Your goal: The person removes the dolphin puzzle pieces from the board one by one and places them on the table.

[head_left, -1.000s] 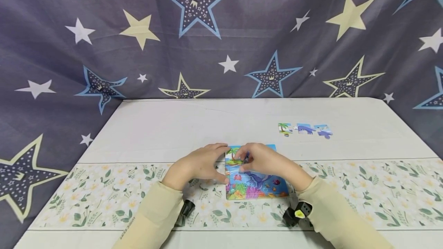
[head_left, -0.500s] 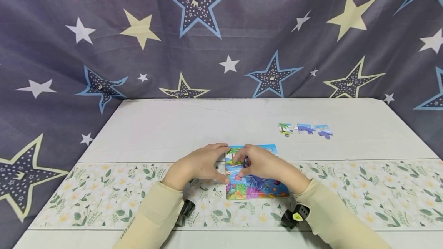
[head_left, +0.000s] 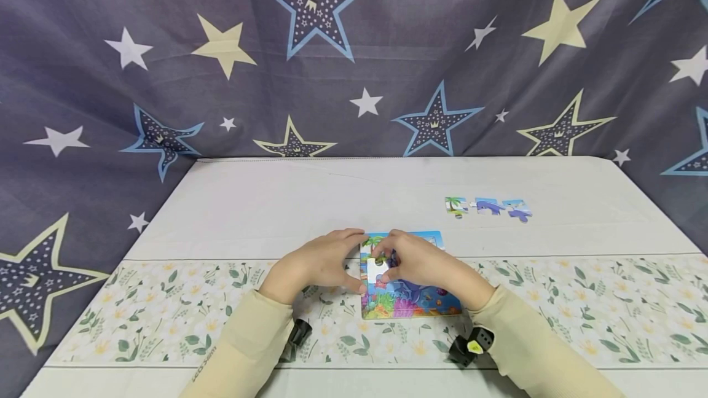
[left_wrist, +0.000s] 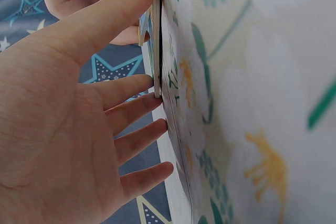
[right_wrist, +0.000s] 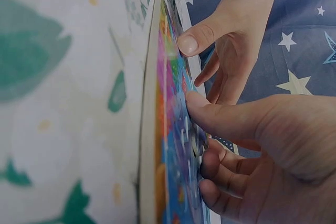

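Fingers of left hand [head_left: 326, 261], left of frame centre: straight, spread; thumb touching left edge of puzzle board [head_left: 410, 313], lower centre, long axis apparently left-right. Puzzle piece [head_left: 377, 271] in board's left part, just right of left thumb; looks white, seems tilted; its long axis unclear. Right hand [head_left: 419, 258] nearer: fingers curled, apparently pinching piece at top and right. Three loose pieces [head_left: 487, 206], upper right, well apart from both hands.

In the head view, the right grip [head_left: 417, 258] hides part of the puzzle board [head_left: 405, 307].
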`<state>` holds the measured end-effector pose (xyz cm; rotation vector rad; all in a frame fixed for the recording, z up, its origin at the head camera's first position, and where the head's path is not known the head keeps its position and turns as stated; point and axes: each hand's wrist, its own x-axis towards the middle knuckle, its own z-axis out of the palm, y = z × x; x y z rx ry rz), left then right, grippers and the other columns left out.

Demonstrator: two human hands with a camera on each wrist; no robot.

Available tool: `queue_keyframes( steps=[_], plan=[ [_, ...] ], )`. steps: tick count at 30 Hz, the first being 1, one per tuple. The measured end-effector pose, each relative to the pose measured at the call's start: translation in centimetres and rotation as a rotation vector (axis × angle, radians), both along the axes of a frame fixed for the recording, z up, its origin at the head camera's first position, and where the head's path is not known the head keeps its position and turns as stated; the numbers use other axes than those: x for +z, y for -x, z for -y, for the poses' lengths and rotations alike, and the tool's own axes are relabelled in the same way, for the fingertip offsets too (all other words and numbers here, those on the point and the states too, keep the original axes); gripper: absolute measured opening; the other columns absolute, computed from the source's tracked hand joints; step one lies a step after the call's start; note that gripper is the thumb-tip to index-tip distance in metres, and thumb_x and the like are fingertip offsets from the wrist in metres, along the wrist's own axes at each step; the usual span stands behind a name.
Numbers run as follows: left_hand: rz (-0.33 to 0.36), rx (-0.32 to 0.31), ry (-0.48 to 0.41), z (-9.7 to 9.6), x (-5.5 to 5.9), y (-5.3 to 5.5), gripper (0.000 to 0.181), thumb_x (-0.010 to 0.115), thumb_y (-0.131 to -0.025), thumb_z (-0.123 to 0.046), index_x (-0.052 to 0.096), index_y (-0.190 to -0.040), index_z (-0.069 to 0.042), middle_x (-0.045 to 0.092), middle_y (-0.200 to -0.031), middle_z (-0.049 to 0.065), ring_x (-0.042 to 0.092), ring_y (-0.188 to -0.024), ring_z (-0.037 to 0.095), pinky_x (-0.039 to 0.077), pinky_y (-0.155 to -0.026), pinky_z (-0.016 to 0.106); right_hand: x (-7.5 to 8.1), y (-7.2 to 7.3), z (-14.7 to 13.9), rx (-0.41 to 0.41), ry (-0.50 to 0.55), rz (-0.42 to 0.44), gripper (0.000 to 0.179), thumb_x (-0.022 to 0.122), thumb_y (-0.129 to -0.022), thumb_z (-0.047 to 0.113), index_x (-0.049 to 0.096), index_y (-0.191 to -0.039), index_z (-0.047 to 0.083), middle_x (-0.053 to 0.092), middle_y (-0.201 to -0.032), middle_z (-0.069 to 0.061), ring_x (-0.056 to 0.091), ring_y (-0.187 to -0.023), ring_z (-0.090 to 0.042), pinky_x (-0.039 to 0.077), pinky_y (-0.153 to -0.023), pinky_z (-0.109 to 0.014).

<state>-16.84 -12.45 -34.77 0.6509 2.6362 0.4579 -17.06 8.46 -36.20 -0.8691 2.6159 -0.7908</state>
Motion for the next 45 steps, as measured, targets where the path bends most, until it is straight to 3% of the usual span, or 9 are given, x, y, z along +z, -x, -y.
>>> queue_keyframes(
  steps=[21,34,45],
  plan=[
    [0.01,0.006,0.007,-0.02,-0.02,0.05,0.096,0.082,-0.079,-0.046,0.033,-0.156,-0.015,0.027,-0.161,0.003,0.023,-0.148,0.027,0.026,-0.117,0.051,0.83,0.34,-0.64,0.019,0.085,0.062,0.021,0.075,-0.089,0.009,0.069,-0.109,0.009,0.065,-0.089,0.003,0.059,-0.072,-0.007,0.052,-0.067,-0.025],
    [0.006,-0.007,0.014,-0.05,-0.03,0.04,0.096,0.082,-0.08,-0.046,0.033,-0.156,-0.014,0.026,-0.162,0.003,0.023,-0.148,0.027,0.026,-0.117,0.051,0.74,0.11,-0.61,0.061,0.094,0.068,0.005,0.071,-0.093,0.012,0.072,-0.097,0.01,0.069,-0.086,0.006,0.055,-0.062,-0.006,0.049,-0.061,-0.023],
    [0.014,0.002,0.016,-0.04,0.05,-0.01,0.096,0.081,-0.08,-0.047,0.032,-0.156,-0.015,0.025,-0.162,0.002,0.023,-0.148,0.027,0.026,-0.117,0.051,0.21,0.27,-0.51,0.089,0.11,0.077,0.003,0.072,-0.092,0.014,0.07,-0.094,0.012,0.071,-0.089,0.006,0.062,-0.079,-0.007,0.053,-0.071,-0.026]
  ],
)
